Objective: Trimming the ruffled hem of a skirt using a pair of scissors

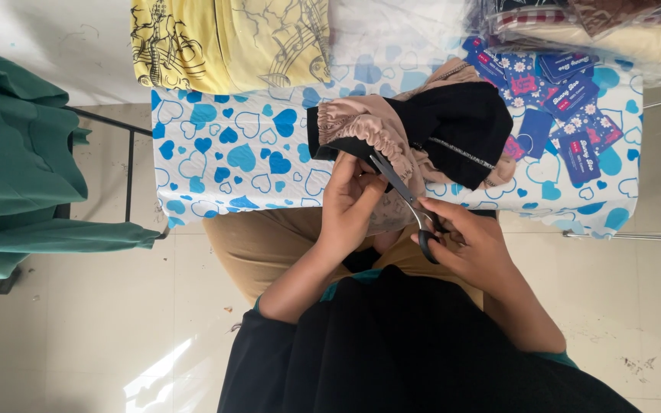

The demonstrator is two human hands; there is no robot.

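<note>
My left hand [351, 205] grips the near edge of a tan and black garment [422, 130] that lies on a table covered in a white cloth with blue hearts [223, 153]. In my right hand [468, 241] I hold scissors [403, 195] by their black handles. The blades point up and left, and their tips reach the gathered tan fabric just above my left fingers. A line of small sparkling stones runs along the black part of the garment.
A yellow printed cloth [227, 42] lies at the table's far left. Several blue paper tags [568, 107] are scattered at the right. Bagged fabrics [598, 27] sit at the far right. Green cloth [17, 160] hangs over a black frame on the left.
</note>
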